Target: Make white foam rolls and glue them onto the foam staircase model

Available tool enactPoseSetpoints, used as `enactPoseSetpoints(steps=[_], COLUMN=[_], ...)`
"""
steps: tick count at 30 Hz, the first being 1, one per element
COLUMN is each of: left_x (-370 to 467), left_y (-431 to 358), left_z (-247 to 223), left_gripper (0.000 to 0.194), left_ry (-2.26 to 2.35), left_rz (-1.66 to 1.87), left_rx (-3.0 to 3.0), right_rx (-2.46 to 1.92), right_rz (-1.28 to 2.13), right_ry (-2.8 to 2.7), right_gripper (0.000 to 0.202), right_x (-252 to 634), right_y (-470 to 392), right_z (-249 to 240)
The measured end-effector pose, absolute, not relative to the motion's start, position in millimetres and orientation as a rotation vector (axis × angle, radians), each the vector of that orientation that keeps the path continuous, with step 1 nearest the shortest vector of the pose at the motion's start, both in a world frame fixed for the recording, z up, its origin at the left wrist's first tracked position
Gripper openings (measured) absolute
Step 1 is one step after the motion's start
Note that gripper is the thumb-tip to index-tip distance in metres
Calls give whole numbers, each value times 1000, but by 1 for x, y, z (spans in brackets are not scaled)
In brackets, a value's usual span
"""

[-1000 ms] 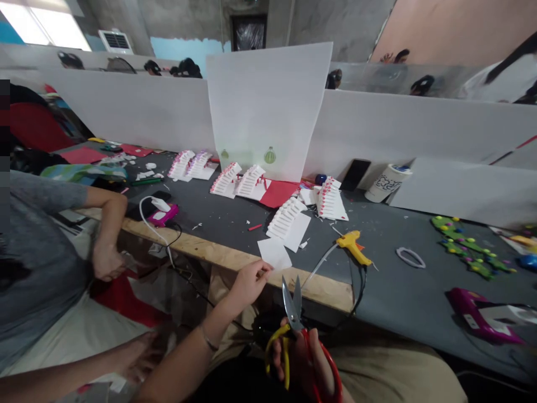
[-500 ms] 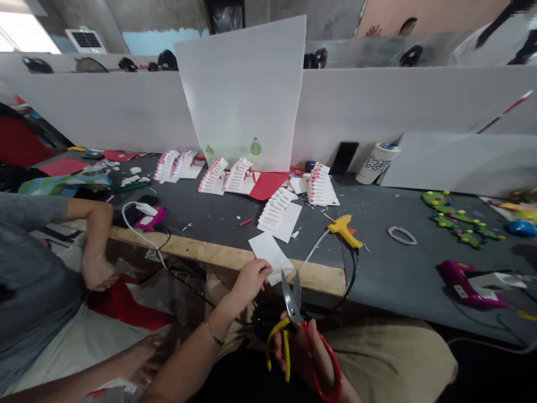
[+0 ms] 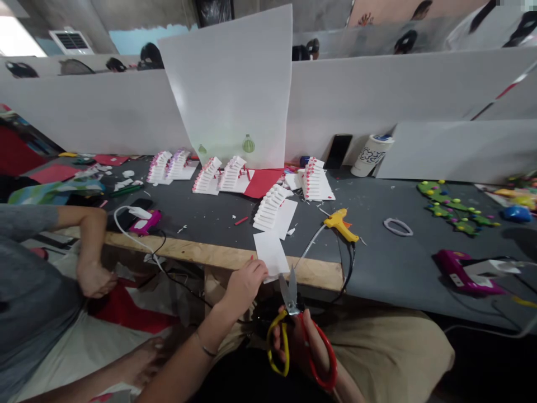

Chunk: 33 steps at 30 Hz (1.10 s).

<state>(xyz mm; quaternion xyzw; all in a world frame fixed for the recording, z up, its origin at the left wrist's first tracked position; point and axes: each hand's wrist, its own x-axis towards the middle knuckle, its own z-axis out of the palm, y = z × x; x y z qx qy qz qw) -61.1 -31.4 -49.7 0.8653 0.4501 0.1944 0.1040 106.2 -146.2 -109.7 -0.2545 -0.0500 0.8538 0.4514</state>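
Note:
My left hand (image 3: 246,282) pinches the lower left edge of a small white card (image 3: 271,253) at the table's front edge. My right hand (image 3: 304,341) is closed round a pair of large scissors (image 3: 290,296) with one red and one yellow handle. The scissor blades are parted and point up, their tips at the card's lower edge. Just behind the card, a curved row of white strips (image 3: 268,211) stands on a white base. A yellow glue gun (image 3: 340,224) lies to the right, its nozzle toward the card.
More strip pieces with pink tips (image 3: 206,174) stand along the back, beside red paper (image 3: 263,183). A cup (image 3: 372,155) and phone (image 3: 339,151) lean near the partition. At right are a grey ring (image 3: 397,226) and purple device (image 3: 465,271). A person's arm (image 3: 93,246) is at left.
The scissor blades have drawn somewhat closer together at the card's lower edge. The card has turned slightly more upright. The whole view has shifted a little.

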Motion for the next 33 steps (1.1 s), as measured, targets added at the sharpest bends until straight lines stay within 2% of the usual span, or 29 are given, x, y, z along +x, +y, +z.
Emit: enactPoseSetpoints(steps=[6,10,14,16,18,21,23,28,33], left_x=[-60,-64,-73,-76,-74,-64,-55,-45,-57], left_y=[-32,-38,-55,-66,-75,-76,-70,-64,-81], left_z=[-52,-51,-62,-71,-80,-87,-88,-88,-91], left_gripper=[17,19,13,23,34,42,41,29,30], left_ry=[1175,1089,1218,1382,1379,1134,1043,1074,1064], left_rz=[517,566,906,1092,1095,868,789,916,991], left_rx=[2734,2648,2129,1585,1002,474,360,424,397], right_rx=[-659,-678,-688,-690,-703,-736,-758,-783,-757], right_rz=[2105,2081,2069,2078,2083,2082,2083,2103,2150], right_ry=[-75,-38,-49,-55,-57,-70,-64,-47,-95], right_gripper=[58,58,56,57,58,59,59,61,64], right_x=[105,102,100,100,100,99,98,97,91], right_y=[-142,-140,-141,-141,-140,-140,-140,-139,-138], right_z=[-105,-106,-107,-107,-107,-109,-112,-116,-104])
